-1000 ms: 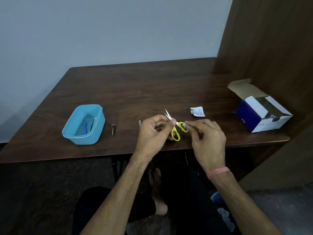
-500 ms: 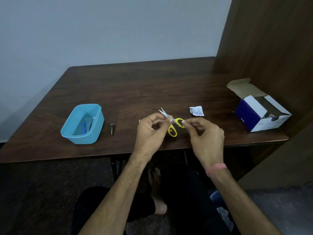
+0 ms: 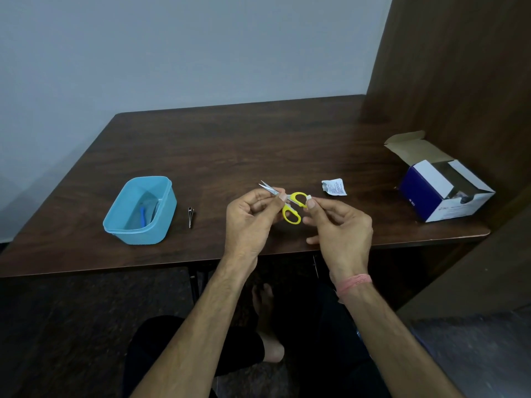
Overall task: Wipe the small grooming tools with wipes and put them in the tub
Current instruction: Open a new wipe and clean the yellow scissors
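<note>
Your knees and a bare foot (image 3: 265, 300) sat nearest, under the table (image 3: 230, 145) edge. Pink band (image 3: 354, 283) on your right wrist.

Your left hand (image 3: 247, 219) held the scissors (image 3: 287, 205) above the near edge of the table, fingers curled, thumb and forefinger pinching at the pivot where blades meet handles. Blades slightly parted, tips pointing up-left; yellow loops hung toward your right hand (image 3: 339, 225). That hand pinched a small white wipe (image 3: 309, 197) between thumb and forefinger, pressed against the outer rim of the upper loop; the other fingers were loosely curled. Both hands were off the tabletop, nothing between them but the scissors.

Left of your left hand, clippers (image 3: 190, 216) lay flat on the wood, near the tub (image 3: 140, 211) but not touching it. The tub stood near the front left edge, blue, open top. Inside it was a blue-handled tool (image 3: 142, 216) and something pale beside it; couldn't tell what it was.

Just beyond your right hand a torn wrapper (image 3: 334, 187) lay on the table, printed side up, apart from the scissors. Farther right, near the table's right edge, a box (image 3: 439, 193) stood with its flap open, blue and white, contents too dark to make out. It sat close to the brown panel (image 3: 459, 81) on the right. Grey wall (image 3: 186, 53) behind the table.
</note>
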